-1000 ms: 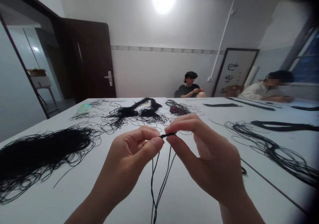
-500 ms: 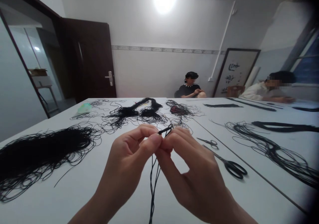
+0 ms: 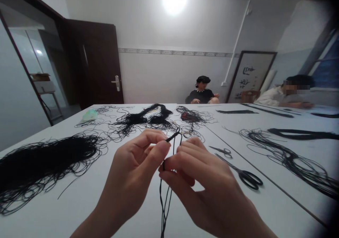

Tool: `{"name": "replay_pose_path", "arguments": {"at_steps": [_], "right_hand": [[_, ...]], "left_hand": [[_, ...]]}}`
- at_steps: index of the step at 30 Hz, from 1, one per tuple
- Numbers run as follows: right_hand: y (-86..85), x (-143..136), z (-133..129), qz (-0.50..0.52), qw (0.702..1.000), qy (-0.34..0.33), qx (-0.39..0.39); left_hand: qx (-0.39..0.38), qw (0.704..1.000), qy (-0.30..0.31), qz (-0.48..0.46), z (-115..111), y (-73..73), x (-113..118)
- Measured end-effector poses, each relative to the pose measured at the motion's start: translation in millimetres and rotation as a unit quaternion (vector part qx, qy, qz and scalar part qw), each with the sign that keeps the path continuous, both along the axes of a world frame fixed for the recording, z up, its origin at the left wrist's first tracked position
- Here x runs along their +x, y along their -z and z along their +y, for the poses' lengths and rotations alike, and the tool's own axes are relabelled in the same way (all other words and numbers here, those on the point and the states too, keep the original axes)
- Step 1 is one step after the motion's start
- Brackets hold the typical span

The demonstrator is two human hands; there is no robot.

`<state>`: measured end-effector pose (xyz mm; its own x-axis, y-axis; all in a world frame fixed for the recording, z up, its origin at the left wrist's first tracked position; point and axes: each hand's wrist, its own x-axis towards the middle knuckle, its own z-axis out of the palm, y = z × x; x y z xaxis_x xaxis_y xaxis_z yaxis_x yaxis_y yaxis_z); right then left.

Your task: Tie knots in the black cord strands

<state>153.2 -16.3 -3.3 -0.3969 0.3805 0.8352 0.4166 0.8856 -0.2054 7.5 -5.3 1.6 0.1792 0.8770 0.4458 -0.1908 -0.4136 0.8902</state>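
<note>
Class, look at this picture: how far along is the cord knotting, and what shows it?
Done: a short braided section already sits at the top of the black cord. In hand: the left hand pinches that section at its fingertips while the right hand grips the strands just below. Left: long loose strands hang unknotted beneath, and the big scissors lie untouched on the white table.
</note>
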Motion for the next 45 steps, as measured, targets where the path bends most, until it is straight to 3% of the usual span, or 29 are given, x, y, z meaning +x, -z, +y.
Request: {"name": "replay_pose_path", "arguments": {"at_steps": [6,16,23,28,35,40,45], "right_hand": [[-3.4,12.0,4.4,0.13,0.989,0.03,0.066],[-7.8,14.5,16.5,0.134,0.984,-0.089,-0.081],[-8.0,13.9,15.7,0.156,0.981,-0.086,-0.073],[-9.2,13.9,17.1,0.149,0.984,-0.074,-0.062],[-8.6,13.9,19.0,0.106,0.99,-0.077,-0.042],[-5.6,10.8,15.8,0.14,0.99,-0.001,0.017],[-4.2,2.3,7.2,0.036,0.997,0.054,0.04]], "left_hand": [[0.007,0.999,0.016,0.048,-3.7,-2.7,-2.0],[-0.034,0.998,0.046,0.033,-9.2,-4.4,0.1],[-0.108,0.981,0.158,-0.024,-4.3,-4.6,-2.4],[-0.089,0.99,0.108,0.015,-6.2,-4.9,-2.3],[-0.001,0.998,0.011,0.065,-6.8,-5.8,-1.4],[0.041,0.99,-0.104,0.088,-6.0,-3.0,-1.8],[0.045,0.99,-0.12,0.066,-6.2,-3.1,-1.1]]}}
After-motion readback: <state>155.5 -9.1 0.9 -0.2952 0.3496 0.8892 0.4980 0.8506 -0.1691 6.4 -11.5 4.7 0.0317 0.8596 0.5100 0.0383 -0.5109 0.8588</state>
